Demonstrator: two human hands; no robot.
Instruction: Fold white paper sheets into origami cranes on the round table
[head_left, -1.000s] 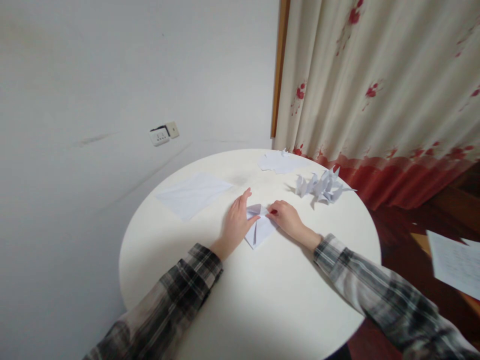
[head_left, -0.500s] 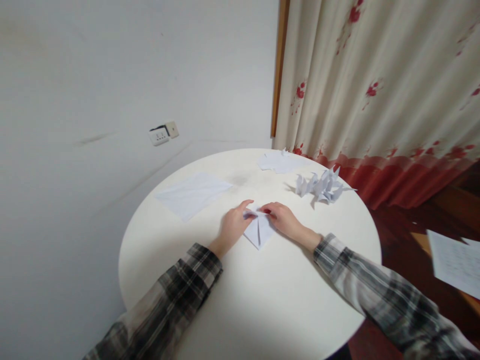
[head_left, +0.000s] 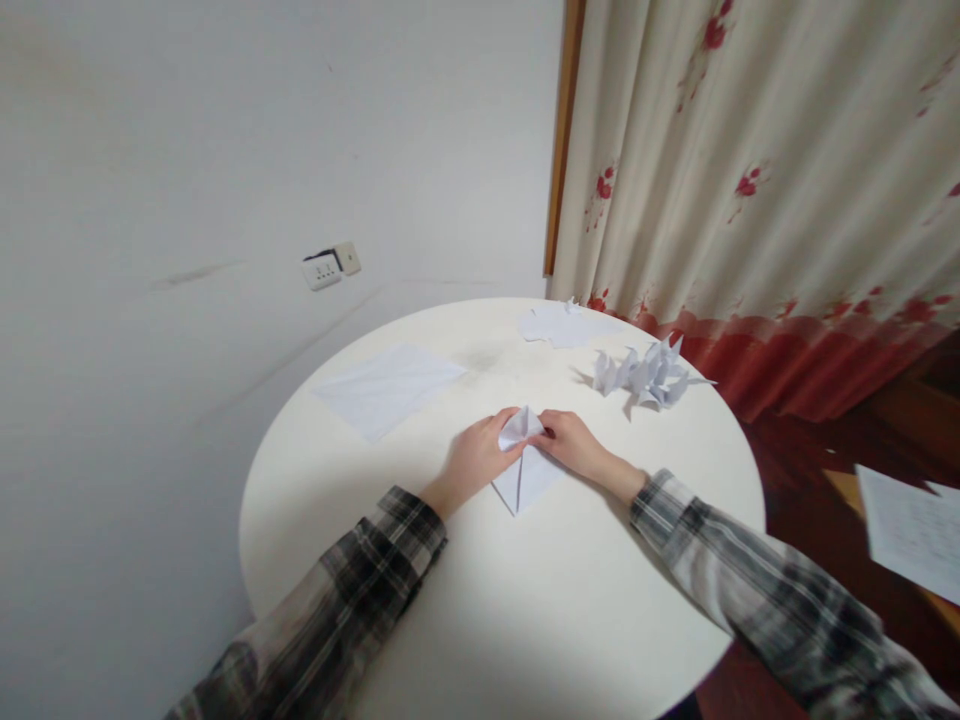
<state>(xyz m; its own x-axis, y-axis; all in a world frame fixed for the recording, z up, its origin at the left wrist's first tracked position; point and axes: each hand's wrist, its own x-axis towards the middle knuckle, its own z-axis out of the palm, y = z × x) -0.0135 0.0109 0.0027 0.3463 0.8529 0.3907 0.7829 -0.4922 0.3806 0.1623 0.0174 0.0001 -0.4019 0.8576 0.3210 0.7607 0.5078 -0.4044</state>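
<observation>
White paper is lying between two hands, and I am watching from far away through the head camera. I am reading the round table (head_left: 570,610) as a clock, with 12 at the far edge. The folded paper (head_left: 519,485) is lying close to the middle. Its sharp tip is pointing at 6, and its long line is running from that tip up toward 12, with a slit going along it. At the 12 end, a flap (head_left: 523,425) is sticking up between the hands.

My left hand (head_left: 478,452) is holding the folded paper by its 9 side, so the paper is lying at 3 from that hand. My right hand (head_left: 576,442) is pinching it by the 3 side, so the paper is lying at 9 from there. Both hands are touching it, so I am calling neither one nearer.

At 10, a flat sheet (head_left: 390,390) is lying alone. Near 12, more paper (head_left: 559,327) is resting by the rim. At 2, some paper birds (head_left: 646,375) are standing in a bunch.

Past the rim at 3, a page (head_left: 911,530) is showing faint gray rows that are looking like writing, but they are coming out too blurry to read. On the wall at 11, the socket (head_left: 322,271) is showing me no name that I am able to read.
</observation>
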